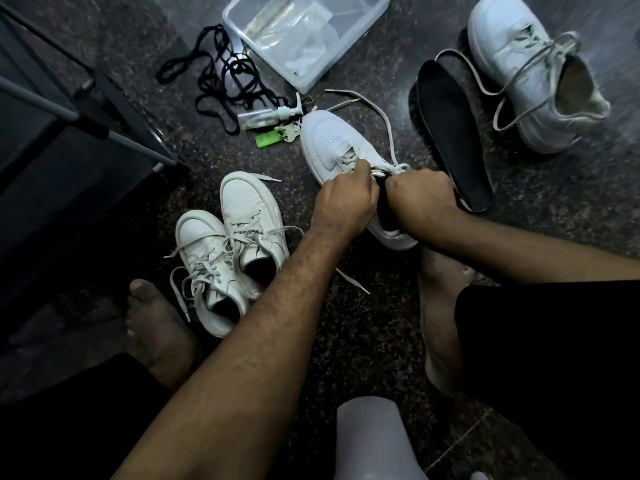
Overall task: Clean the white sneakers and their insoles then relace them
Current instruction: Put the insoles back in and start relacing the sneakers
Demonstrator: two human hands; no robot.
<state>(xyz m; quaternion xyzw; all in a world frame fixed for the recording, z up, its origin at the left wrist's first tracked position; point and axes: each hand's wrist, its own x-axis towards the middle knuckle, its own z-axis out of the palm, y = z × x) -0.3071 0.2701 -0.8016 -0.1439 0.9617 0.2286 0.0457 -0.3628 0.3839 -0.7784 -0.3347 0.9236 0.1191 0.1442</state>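
Both hands work 1 white sneaker (332, 147) on the floor. Left hand (343, 202) pinches its lace (388, 133). Right hand (420, 195) fingers curl on the lace near the eyelets.

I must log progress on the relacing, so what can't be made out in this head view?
- Eyelets of the middle sneaker: hidden by the left hand and right hand.
- Whether it holds an insole: the hands cover its opening.
- Contents of the clear box: blurred, cut off by the top edge.
- Far sneaker: blurred.
- Pale object: cut off by the bottom edge.
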